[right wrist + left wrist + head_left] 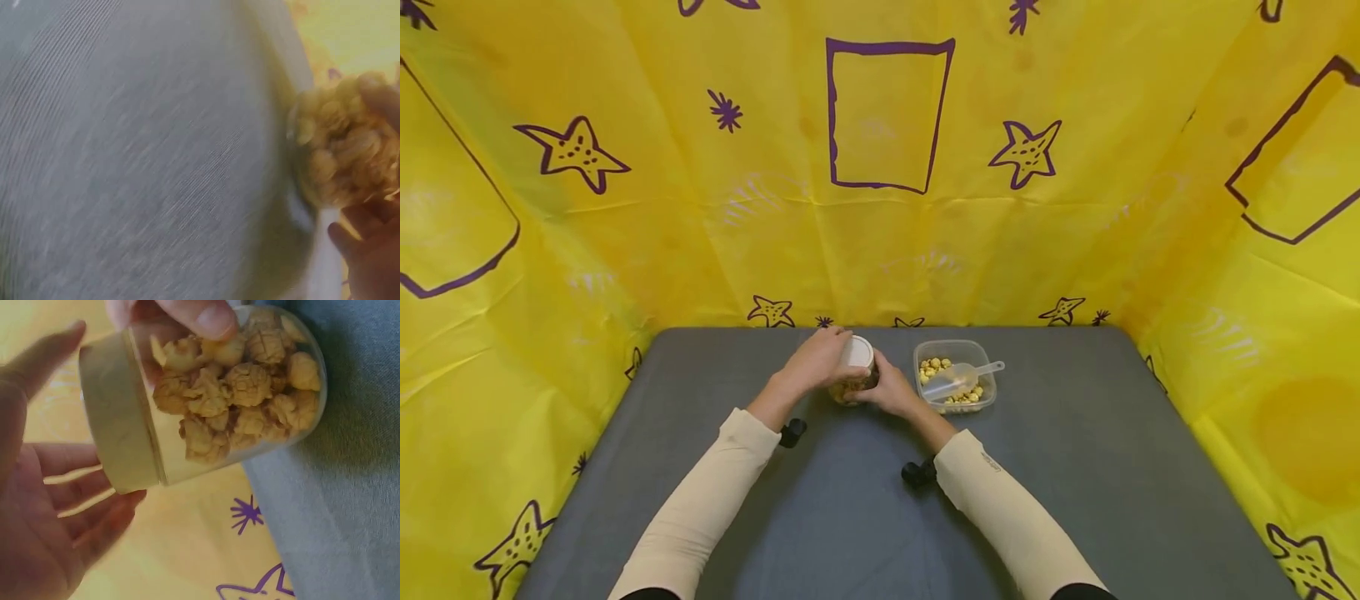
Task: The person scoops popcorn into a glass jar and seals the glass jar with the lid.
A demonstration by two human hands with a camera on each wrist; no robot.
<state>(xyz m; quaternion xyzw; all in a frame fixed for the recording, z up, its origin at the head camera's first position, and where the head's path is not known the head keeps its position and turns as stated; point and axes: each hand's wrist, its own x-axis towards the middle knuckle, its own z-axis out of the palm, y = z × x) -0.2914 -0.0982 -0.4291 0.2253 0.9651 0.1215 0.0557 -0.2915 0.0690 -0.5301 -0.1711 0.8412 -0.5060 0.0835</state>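
A clear round jar (187, 450) of popcorn-like pieces (248, 384) is between my two hands, near the back of the table. Its white screw lid (857, 352) sits on the top. My left hand (816, 361) reaches over the lid, thumb on one side and fingertips at its rim on the other. Lower down, my right hand (892, 388) grips the jar's body, thumb and fingers on opposite sides. In the right wrist view the jar's lower part (340, 150) shows at the right edge, blurred, with right-hand fingers around it.
Right of the jar stands a clear plastic tub (917, 360) with more popcorn-like pieces (964, 398) in it. A translucent scoop (953, 380) lies across them, handle over the tub's right rim. A yellow patterned cloth (880, 250) rises behind the grey table (850, 517) and at both sides.
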